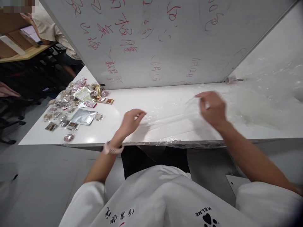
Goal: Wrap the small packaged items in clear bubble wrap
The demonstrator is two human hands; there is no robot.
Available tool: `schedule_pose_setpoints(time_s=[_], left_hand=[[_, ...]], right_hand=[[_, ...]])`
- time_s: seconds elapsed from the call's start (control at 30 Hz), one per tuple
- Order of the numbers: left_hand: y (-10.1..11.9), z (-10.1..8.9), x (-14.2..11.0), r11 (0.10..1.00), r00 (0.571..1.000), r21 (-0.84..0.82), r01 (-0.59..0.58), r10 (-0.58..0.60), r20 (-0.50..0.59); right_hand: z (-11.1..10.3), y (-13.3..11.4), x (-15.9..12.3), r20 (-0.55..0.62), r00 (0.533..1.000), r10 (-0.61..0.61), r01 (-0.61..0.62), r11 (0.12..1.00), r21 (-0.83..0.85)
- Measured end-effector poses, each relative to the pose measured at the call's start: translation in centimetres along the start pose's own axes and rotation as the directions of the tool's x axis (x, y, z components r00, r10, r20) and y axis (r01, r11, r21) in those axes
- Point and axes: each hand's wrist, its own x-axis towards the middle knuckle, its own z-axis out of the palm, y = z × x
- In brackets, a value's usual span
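Observation:
Clear plastic film (169, 123) lies stretched between my two hands, over the white table. My left hand (133, 121) pinches its left end, thumb against the fingertips, low above the table. Higher and to the right, my right hand (211, 107) is closed on the film's other end and slightly smeared by motion. The film sags over the table's front edge, and more crumpled clear plastic spreads to the right of my right hand. Whether it is one sheet or a bag, I cannot tell.
A heap of small wrapped snacks (63, 105) lies at the table's left, with a silver pouch (83, 117) at its front. A whiteboard (151, 41) with red writing stands behind. A small clear packet (231, 79) sits by its right foot. Another person (49, 25) is at a desk far left.

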Motion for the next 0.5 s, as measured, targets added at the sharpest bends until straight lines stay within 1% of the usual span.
schedule_pose_setpoints(time_s=[0.03,0.07,0.1,0.13,0.17,0.2,0.23,0.27,0.33,0.43,0.5], left_hand=[[0.6,2.0,2.2,0.998,0.996,0.041,-0.055,0.052,0.077],[0.8,4.1,4.2,0.988,0.982,0.093,-0.127,0.112,0.152],[0.8,6.0,5.8,0.969,0.948,0.133,-0.21,0.169,0.269],[0.4,7.6,7.1,0.947,0.903,0.167,-0.274,0.194,0.384],[-0.2,8.8,8.1,0.932,0.877,0.208,-0.297,0.18,0.445],[-0.9,9.6,8.8,0.922,0.869,0.246,-0.298,0.155,0.469],[-1.8,10.1,9.2,0.918,0.879,0.286,-0.273,0.117,0.462],[-2.7,10.2,9.6,0.918,0.9,0.322,-0.231,0.076,0.429],[-4.2,9.8,10.3,0.923,0.934,0.361,-0.132,-0.006,0.357],[-5.4,8.0,11.4,0.929,0.942,0.371,-0.01,-0.115,0.315],[-6.0,6.1,11.7,0.92,0.949,0.388,0.059,-0.172,0.263]], right_hand=[[1.6,-2.7,-0.4,0.14,0.988,-0.072,0.059,0.994,0.091],[3.2,-4.9,-1.0,0.24,0.958,-0.154,0.118,0.98,0.157],[4.7,-6.6,-1.8,0.306,0.926,-0.221,0.164,0.966,0.201],[5.9,-7.7,-2.7,0.336,0.903,-0.267,0.197,0.953,0.228],[6.9,-8.3,-3.5,0.347,0.891,-0.295,0.221,0.946,0.236],[7.5,-8.3,-4.2,0.346,0.889,-0.299,0.229,0.946,0.228],[7.9,-7.8,-4.7,0.343,0.895,-0.285,0.223,0.952,0.208],[8.1,-6.9,-5.1,0.348,0.902,-0.257,0.205,0.962,0.178],[8.1,-4.4,-5.3,0.393,0.903,-0.174,0.146,0.984,0.1],[8.1,-0.4,-5.1,0.488,0.87,-0.072,0.08,0.997,0.003],[8.1,1.5,-4.9,0.504,0.864,-0.013,0.041,0.998,-0.046]])
